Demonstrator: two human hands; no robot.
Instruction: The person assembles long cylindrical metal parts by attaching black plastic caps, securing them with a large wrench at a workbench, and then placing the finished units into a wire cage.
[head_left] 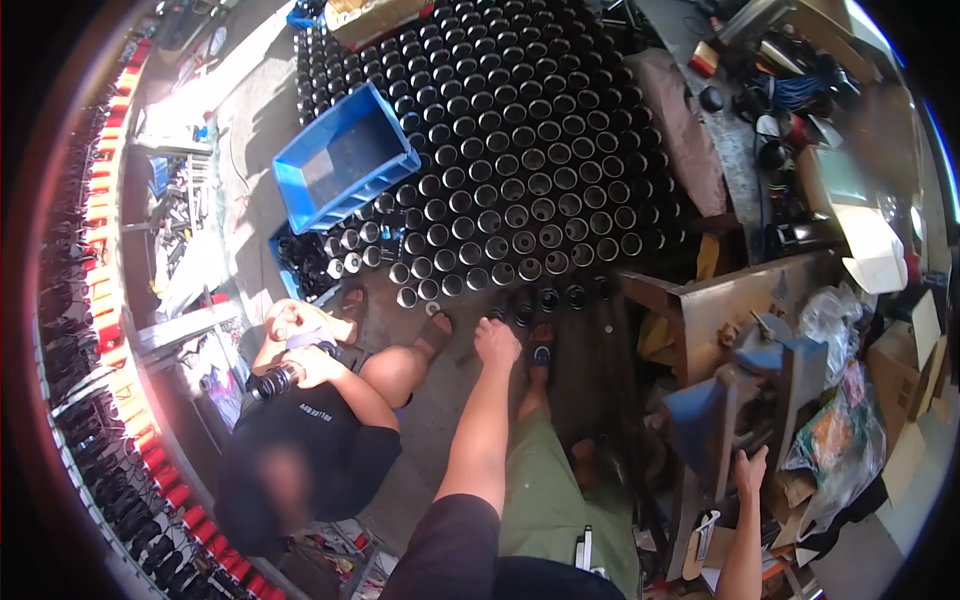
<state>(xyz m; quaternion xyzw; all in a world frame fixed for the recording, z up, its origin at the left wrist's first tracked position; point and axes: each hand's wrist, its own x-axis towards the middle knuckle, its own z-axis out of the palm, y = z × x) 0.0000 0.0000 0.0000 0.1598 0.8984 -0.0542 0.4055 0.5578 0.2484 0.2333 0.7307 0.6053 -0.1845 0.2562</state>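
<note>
My left hand (497,343) is stretched out ahead over the floor, its fingers curled closed. It is just in front of the nearest dark cylinders (548,299), by the end of the rows. Whatever it may hold is hidden under the fingers. At the right, my right hand (750,470) is closed beside the lower part of a blue and rusty bench vise (700,405); what its fingers grip is not clear. Many black open-topped cylinders (515,215) with bright rims stand upright in tight rows on the floor.
A blue crate (300,190) rests over the rows. Left of me a co-worker in a dark shirt (330,425) sits low, holding a black coiled part (275,380). A metal bench (740,290), plastic bags (830,320) and cardboard (895,375) crowd the right. Red-and-black parts (160,455) line the left.
</note>
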